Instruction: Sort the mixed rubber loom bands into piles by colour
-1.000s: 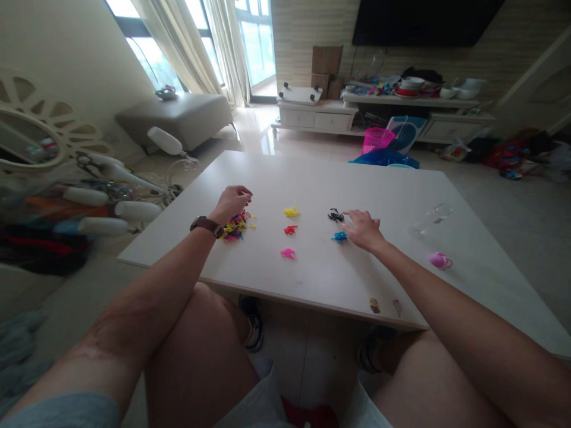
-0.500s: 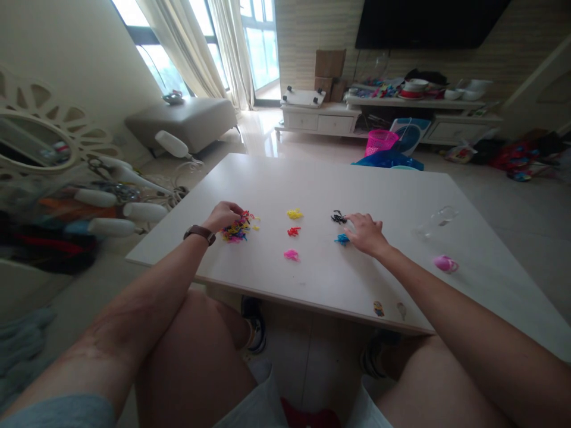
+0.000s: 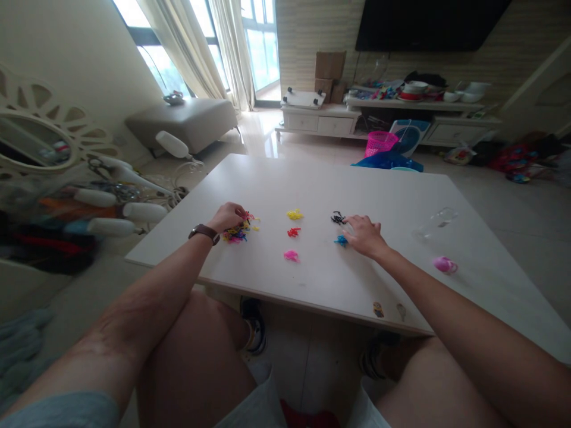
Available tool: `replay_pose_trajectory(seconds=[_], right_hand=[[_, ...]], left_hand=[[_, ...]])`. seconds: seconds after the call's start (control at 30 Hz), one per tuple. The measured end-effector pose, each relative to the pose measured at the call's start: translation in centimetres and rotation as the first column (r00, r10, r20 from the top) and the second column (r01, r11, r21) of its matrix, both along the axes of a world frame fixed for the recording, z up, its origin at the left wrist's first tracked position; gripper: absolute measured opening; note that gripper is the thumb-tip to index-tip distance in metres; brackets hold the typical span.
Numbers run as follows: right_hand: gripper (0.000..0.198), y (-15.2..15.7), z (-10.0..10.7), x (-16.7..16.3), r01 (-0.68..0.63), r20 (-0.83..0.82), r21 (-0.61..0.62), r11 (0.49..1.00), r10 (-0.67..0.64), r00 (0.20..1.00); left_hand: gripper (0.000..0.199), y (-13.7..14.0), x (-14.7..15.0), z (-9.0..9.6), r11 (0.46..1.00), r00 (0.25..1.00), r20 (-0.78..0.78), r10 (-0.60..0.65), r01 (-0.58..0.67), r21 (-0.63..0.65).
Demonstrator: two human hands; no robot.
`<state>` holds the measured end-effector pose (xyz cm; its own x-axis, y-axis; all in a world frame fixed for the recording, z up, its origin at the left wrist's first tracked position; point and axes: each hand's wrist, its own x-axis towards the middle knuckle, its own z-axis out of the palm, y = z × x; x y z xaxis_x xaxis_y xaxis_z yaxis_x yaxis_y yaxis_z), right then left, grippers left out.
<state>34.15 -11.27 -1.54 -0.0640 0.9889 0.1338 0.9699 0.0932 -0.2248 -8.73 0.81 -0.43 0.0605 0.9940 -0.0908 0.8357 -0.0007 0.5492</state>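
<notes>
Person's left hand: fingertips at far side of mixed pile, left part of white table; whether anything is pinched, cannot tell | Right hand: thumb and forefinger apart, close by black pile and blue pile | Between hands, far to near: yellow pile, red pile, pink pile

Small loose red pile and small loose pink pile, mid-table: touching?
Apart. The head view shows a bare strip of rectangular white table between the small loose red pile and the small loose pink pile, which lies nearer the person.
</notes>
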Motion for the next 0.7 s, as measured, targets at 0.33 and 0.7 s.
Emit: replay_pose_trajectory(seconds=[0.33, 0.7], right_hand=[[0.037, -0.16, 0.20, -0.17, -0.004, -0.006, -0.025, 1.000, 0.003, 1.000], [0.036, -0.05, -0.21, -0.03, -0.013, 0.002, -0.032, 0.999, 0.013, 1.000]], left_hand=[[0.018, 0.13, 0.08, 0.28, 0.999, 0.995, 0.096, 0.028, -0.031, 0.030], [0.018, 0.45, -0.44, -0.12, 0.998, 0.990, 0.139, 0.015, -0.023, 0.056]])
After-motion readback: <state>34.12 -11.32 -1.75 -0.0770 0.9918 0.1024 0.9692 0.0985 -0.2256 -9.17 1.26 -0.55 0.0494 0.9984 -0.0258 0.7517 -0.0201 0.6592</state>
